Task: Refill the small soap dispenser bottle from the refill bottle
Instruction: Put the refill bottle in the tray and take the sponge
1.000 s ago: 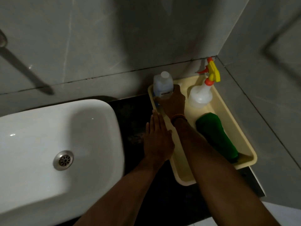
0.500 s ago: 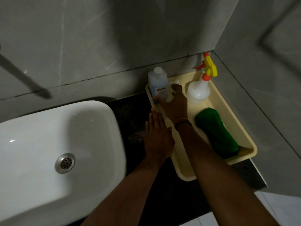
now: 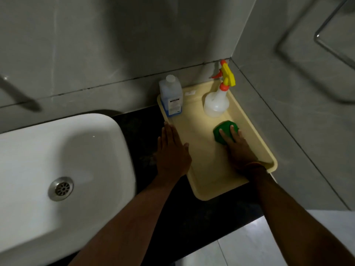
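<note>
A green bottle (image 3: pixel 227 124) lies on its side in a cream tray (image 3: pixel 201 162). My right hand (image 3: pixel 238 148) covers most of it, fingers curled over its far end. A clear bottle (image 3: pixel 171 96) with a white cap and a blue label stands upright in the tray's back left corner. Flat and palm down on the dark counter (image 3: pixel 192 217), my left hand (image 3: pixel 172 152) has its fingers apart and its thumb touching the tray's left rim. It holds nothing.
A translucent spray bottle (image 3: pixel 216 102) with a yellow and orange trigger stands at the tray's back right. A white sink (image 3: pixel 57 150) with a metal drain (image 3: pixel 61 188) fills the left. Grey tiled walls close off the back and right.
My right hand has left the clear bottle at the tray's back left and moved right and toward me onto the green bottle. The left hand has stayed flat by the tray.
</note>
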The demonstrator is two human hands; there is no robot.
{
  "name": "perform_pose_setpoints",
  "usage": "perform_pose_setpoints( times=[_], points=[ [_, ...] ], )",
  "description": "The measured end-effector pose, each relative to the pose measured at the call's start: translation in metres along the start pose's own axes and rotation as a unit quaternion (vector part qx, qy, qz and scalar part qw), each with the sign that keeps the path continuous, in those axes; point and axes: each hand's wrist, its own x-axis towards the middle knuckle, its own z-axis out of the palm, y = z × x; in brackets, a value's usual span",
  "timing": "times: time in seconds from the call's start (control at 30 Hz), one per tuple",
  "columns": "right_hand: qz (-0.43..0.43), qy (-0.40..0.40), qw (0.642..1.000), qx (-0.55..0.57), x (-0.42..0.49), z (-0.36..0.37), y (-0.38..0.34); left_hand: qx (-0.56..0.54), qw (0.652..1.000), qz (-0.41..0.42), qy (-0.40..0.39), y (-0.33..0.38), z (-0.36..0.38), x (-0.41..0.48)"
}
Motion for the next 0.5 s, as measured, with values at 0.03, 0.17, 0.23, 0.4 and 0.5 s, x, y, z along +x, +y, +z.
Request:
perform_pose_setpoints(
  times=[0.03,0.17,0.23,0.4,0.5],
  points=[
    [0.014,0.016,0.999,0.023,0.001,-0.001,-0.003,-0.004,1.000,0.000,-0.004,-0.001,-0.002,0.000],
    [0.046,0.074,0.989,0.120,-0.010,-0.029,-0.024,-0.043,0.998,0.016,-0.042,-0.001,-0.017,-0.011],
    [0.044,0.137,0.975,0.172,-0.024,-0.050,-0.045,-0.070,0.996,0.017,-0.052,0.000,-0.026,-0.032],
    [-0.016,0.270,0.932,0.242,-0.101,-0.072,-0.126,-0.080,0.989,0.079,-0.093,-0.014,-0.035,-0.151],
    [-0.015,0.216,0.930,0.298,-0.168,-0.033,-0.182,-0.028,0.989,0.076,-0.123,-0.046,-0.033,-0.230]
  ],
)
